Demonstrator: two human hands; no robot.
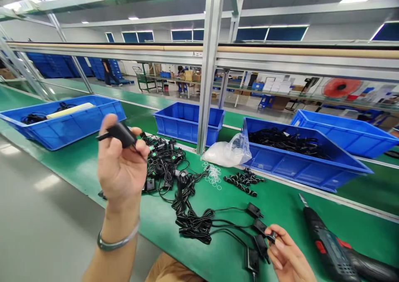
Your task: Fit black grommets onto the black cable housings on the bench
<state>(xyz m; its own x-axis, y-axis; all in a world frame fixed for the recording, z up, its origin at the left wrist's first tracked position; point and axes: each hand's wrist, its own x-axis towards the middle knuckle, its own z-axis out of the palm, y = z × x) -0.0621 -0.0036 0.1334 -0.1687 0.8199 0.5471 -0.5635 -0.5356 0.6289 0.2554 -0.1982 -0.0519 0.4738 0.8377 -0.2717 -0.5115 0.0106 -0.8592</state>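
My left hand, raised above the front edge of the green bench, grips a black plastic part with a short prong sticking out to the left. At the lower right, my right hand pinches a small black knob-like piece. Just left of that hand lie several black boxes with cables running to a coiled black bundle. Small black round pieces and thin clear rings sit mid-bench. More tangled cables lie behind my left hand.
A power screwdriver lies at the right. Blue bins line the back, one bin holding black cables. A plastic bag of white material leans near a metal post. A person stands far back.
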